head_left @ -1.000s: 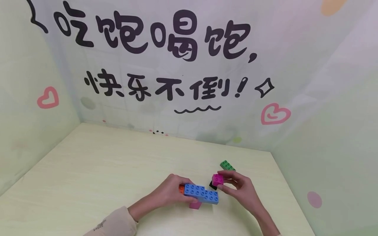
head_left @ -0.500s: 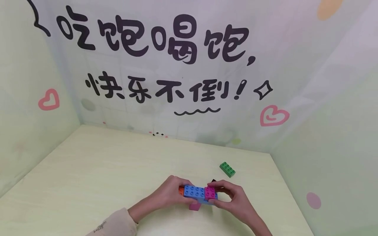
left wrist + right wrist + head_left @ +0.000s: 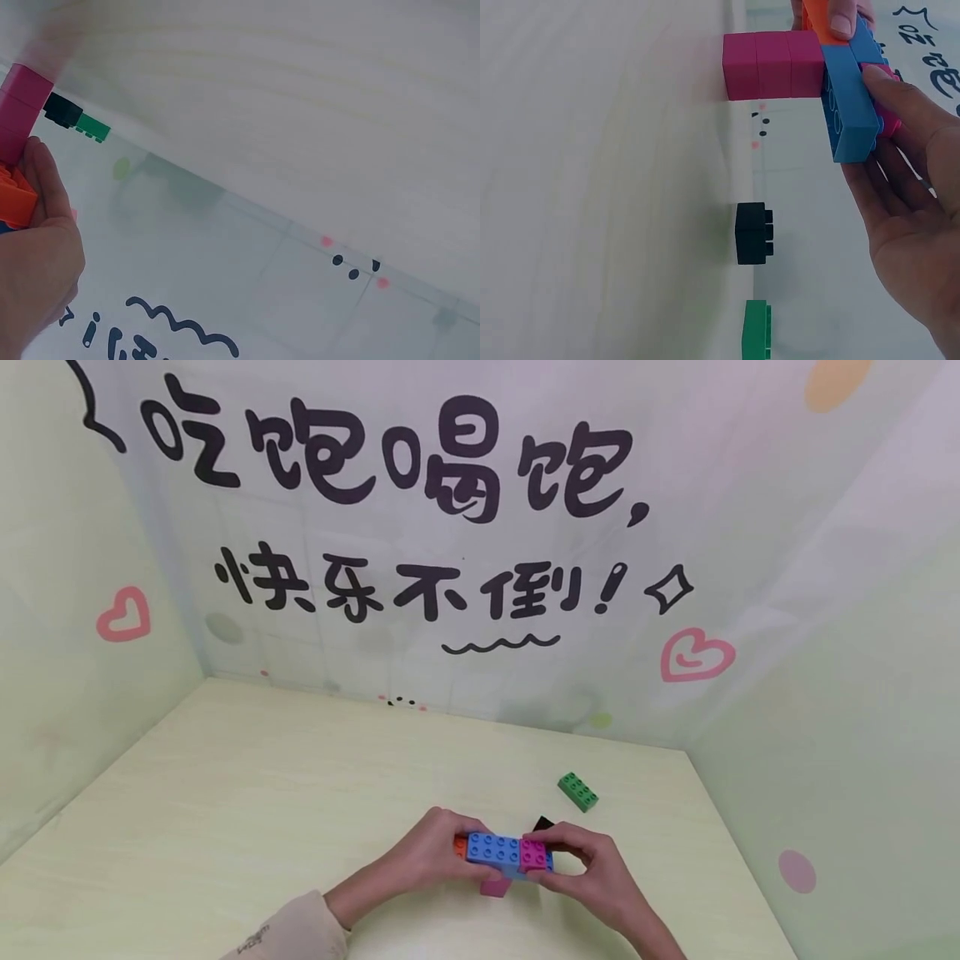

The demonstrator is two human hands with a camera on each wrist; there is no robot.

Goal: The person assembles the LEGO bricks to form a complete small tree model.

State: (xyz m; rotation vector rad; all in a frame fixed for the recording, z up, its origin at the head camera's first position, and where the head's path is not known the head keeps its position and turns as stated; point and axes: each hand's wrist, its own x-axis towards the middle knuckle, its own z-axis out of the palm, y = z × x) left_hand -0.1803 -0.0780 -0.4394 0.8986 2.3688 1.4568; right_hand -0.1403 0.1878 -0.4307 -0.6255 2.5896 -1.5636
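My left hand (image 3: 442,847) grips a built-up block of toy bricks by its left end, around an orange brick (image 3: 16,201) and the upper blue brick (image 3: 493,845). A lower blue brick (image 3: 851,109) juts out to the right, one level down. On its studs, against the upper blue brick's end, sits a small magenta brick (image 3: 532,854). My right hand (image 3: 596,872) pinches that magenta brick between thumb and fingers. Underneath, a column of magenta bricks (image 3: 772,66) points down toward the table, as the right wrist view shows.
Behind my right hand a black brick (image 3: 543,823) stands on the pale table (image 3: 300,760), partly hidden in the head view. Farther back lies a green brick (image 3: 577,792), studs up. Printed cloth walls (image 3: 420,652) enclose the table's back and sides.
My right hand has moved left, bringing the magenta brick from beside the blue bricks onto the lower one. Over the last half second it barely shifts. My left hand keeps its hold in place.
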